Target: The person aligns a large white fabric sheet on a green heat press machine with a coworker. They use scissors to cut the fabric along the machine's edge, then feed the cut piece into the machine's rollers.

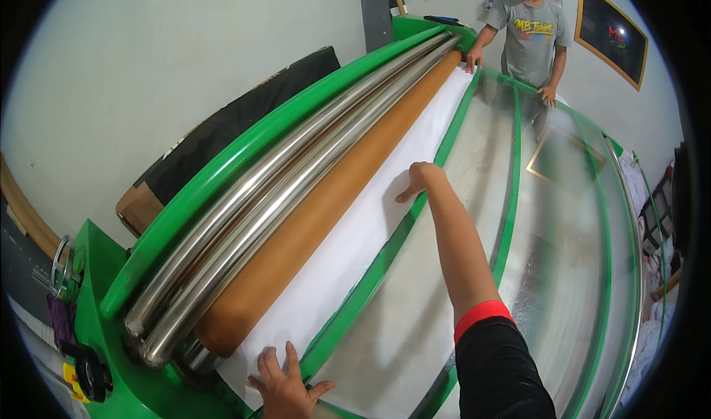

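A long white sheet (348,252) lies between an orange-brown roller (318,226) and a green frame strip (363,289). My left hand (285,386) rests with spread fingers at the sheet's near end, its thumb pointing towards the green strip. Farther along, my right hand (424,178) reaches over the strip to the sheet's right edge. Its thumb stands apart, while the other fingers are bent and partly hidden; I see nothing held in it. At the far end a co-worker (529,38) stands with one hand by the sheet's end and the other on the frame.
Shiny metal rollers (296,178) and a curved green bar (244,149) run left of the brown roller. A clear panel table (474,219) with green strips spreads to the right. A black tape dispenser (90,371) sits at the lower left, beside the green machine end.
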{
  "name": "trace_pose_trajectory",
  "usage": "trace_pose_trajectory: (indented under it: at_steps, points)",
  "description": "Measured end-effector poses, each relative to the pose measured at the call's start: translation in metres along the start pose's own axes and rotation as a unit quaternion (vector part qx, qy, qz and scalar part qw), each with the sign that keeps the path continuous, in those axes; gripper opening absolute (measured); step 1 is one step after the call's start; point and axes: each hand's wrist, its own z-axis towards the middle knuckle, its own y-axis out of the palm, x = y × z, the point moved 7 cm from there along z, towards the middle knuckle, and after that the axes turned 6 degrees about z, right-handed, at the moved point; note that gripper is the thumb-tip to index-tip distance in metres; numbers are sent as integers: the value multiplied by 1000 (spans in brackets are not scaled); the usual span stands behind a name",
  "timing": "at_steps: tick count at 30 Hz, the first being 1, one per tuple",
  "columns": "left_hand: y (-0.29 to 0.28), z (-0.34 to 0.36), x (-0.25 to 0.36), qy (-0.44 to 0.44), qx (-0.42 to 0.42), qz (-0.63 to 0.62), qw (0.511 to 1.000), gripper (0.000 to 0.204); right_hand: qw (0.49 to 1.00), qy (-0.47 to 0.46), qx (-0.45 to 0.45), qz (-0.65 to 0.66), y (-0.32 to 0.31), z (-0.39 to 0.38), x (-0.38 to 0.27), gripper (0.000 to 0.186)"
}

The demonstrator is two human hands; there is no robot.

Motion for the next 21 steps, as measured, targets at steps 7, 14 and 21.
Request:
trace_pose_trajectory:
  at_steps: [7, 14, 21]
  points:
    - [-8, 7, -2, 22, -40, -35, 998, 101, 996, 72, -51, -30, 1, 4, 0, 100]
    - [7, 11, -16, 37, -99, -17, 994, 117, 998, 33, -12, -53, -4, -15, -10, 119]
    - [27, 8, -26, -75, -142, 53, 985, 127, 995, 13, 62, 80, 16, -65, -1, 138]
